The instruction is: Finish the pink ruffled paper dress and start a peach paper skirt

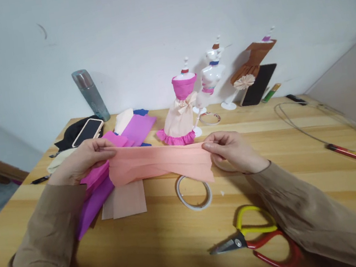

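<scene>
A strip of peach crepe paper [160, 160] is stretched between my hands above the table. My left hand [85, 160] pinches its upper left corner, and my right hand [230, 149] pinches the upper right one. The paper's lower edge hangs loose and wavy. Just below it lies a roll of white tape [197, 207] on its side. Scissors [240, 241] with one yellow and one red handle rest on the wood near my right forearm, blades pointing left. Under and beside my left hand are pink and purple paper sheets [97, 192] and beige paper pieces [129, 201].
Behind stand a small mannequin in a pink and cream dress [178, 117], a white mannequin [214, 75] and one in brown [259, 58]. A flask [91, 95] and a phone [88, 131] are at the back left. A red-handled corded tool [354, 154] lies right on the wooden table [151, 261].
</scene>
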Available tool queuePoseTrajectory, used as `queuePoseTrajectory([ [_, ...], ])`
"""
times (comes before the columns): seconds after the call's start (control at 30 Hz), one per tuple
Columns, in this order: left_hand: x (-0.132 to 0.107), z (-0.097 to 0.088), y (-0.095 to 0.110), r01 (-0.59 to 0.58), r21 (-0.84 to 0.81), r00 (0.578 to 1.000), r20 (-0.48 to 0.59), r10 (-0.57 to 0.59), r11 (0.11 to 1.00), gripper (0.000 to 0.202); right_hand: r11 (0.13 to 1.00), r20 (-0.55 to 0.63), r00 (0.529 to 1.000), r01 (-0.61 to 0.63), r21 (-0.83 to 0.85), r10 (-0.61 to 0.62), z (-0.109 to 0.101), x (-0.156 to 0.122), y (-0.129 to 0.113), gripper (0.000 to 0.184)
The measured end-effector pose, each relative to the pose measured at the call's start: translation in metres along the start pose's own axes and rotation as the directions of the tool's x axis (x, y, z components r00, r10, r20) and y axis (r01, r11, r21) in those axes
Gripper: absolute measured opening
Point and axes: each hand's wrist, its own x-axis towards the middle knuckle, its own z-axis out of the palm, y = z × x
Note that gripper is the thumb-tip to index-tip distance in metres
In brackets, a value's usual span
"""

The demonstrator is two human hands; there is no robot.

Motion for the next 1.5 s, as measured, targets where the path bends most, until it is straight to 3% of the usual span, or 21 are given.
queuePoseTrajectory([
  [0.23, -0.006, 0.000, 0.010, 0.056, 0.214, 0.998, -0.022, -0.052, 0.975, 0.009, 0.998, 0.080, 0.995, -0.056, 0.018, 0.055, -0.004, -0.003, -0.004, 0.040],
  [0.33, -0.008, 0.001, 0.012, 0.055, 0.177, 0.999, -0.012, -0.053, 0.983, 0.007, 0.992, 0.082, 0.991, -0.111, 0.065, 0.106, -0.004, -0.004, -0.005, 0.038],
  [0.5, -0.004, 0.003, 0.007, 0.010, -0.037, 1.000, 0.009, -0.010, 0.999, 0.001, 0.983, 0.081, 0.988, -0.140, 0.116, 0.132, -0.005, 0.000, -0.002, 0.039],
  [0.63, -0.001, 0.009, 0.004, -0.009, -0.085, 0.999, 0.032, 0.011, 0.996, 0.005, 0.973, 0.085, 0.987, -0.149, 0.178, 0.136, -0.005, 0.003, 0.004, 0.040],
  [0.87, 0.001, 0.020, 0.003, 0.027, -0.123, 0.998, -0.049, -0.034, 0.992, 0.033, 0.964, 0.062, 0.995, -0.097, 0.248, 0.084, 0.000, 0.002, 0.003, 0.039],
  [1.13, 0.006, 0.016, -0.006, 0.010, -0.296, 1.000, 0.010, -0.007, 0.955, 0.031, 0.974, 0.002, 0.997, -0.076, 0.213, 0.078, 0.000, 0.003, 0.003, 0.043],
  [1.33, 0.006, 0.003, -0.009, 0.021, -0.209, 0.998, 0.066, -0.008, 0.978, 0.025, 0.962, -0.035, 0.993, -0.102, 0.254, 0.115, -0.002, 0.006, 0.005, 0.045],
  [1.5, 0.000, 0.002, 0.000, 0.052, -0.097, 0.999, 0.014, -0.051, 0.994, 0.020, 0.972, -0.048, 0.992, -0.106, 0.209, 0.118, -0.003, 0.006, 0.004, 0.046],
])
